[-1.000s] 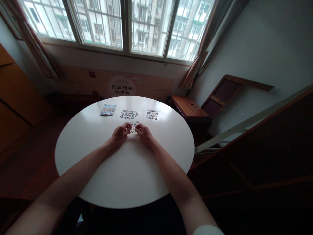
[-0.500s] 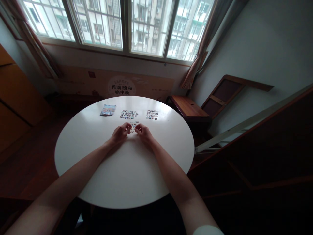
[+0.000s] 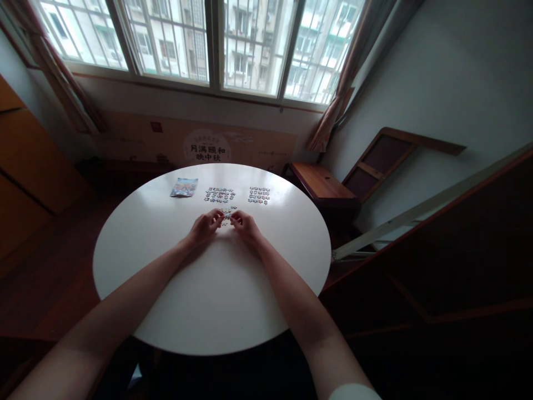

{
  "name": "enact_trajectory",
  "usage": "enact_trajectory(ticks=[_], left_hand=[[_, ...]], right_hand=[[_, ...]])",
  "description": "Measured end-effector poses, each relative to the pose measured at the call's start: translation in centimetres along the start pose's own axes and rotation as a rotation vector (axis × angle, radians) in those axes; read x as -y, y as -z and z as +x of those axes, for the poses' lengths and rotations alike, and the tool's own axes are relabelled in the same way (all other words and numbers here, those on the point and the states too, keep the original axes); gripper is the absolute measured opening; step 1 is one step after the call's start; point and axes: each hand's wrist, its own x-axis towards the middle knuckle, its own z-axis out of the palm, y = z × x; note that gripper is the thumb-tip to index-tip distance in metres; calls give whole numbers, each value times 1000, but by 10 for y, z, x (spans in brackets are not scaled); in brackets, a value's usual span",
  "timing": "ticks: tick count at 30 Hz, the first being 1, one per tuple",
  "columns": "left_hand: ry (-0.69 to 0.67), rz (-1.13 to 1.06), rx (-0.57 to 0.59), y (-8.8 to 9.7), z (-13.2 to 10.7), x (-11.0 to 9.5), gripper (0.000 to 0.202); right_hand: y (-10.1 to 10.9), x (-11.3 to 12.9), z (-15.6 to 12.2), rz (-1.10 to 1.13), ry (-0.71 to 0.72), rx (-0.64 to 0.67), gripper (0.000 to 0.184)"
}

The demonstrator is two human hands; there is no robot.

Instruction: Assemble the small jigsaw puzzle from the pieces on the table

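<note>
Low over the round white table (image 3: 216, 300), my left hand (image 3: 207, 223) is closed in a pinch at the near side of a small pile of jigsaw puzzle pieces (image 3: 229, 211). Facing it, my right hand (image 3: 245, 223) pinches too, thumb and finger pressed together. Small puzzle pieces show at the fingertips of both hands, in the narrow gap between them; their exact outlines are too small to make out. Behind the hands lies a spread group of puzzle pieces (image 3: 219, 195). To the right of that, more pieces (image 3: 259, 195) lie in neat rows.
A colourful picture packet (image 3: 184, 188) lies flat at the table's back left. Beyond the table's right rear edge stands a wooden bench (image 3: 320, 180). A printed panel (image 3: 250, 141) runs below the barred window (image 3: 250, 50).
My right hand has shifted very slightly, and the fingertips of both hands look a little closer around the pieces. My left hand has hardly moved.
</note>
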Motion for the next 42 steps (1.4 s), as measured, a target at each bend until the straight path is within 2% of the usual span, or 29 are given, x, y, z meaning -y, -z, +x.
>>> enact_trajectory(ticks=[11, 24, 36, 42], left_hand=[[-50, -65, -8, -2, 1, 0, 25], [-124, -18, -57, -3, 0, 7, 26], [-63, 26, -107, -4, 2, 11, 23], [-60, 17, -86, -4, 2, 10, 24]], right_hand=[[3, 3, 0, 51, -4, -7, 10], [2, -4, 3, 56, -4, 18, 8], [1, -2, 1, 100, 30, -35, 13], [0, -4, 1, 114, 42, -40, 13]])
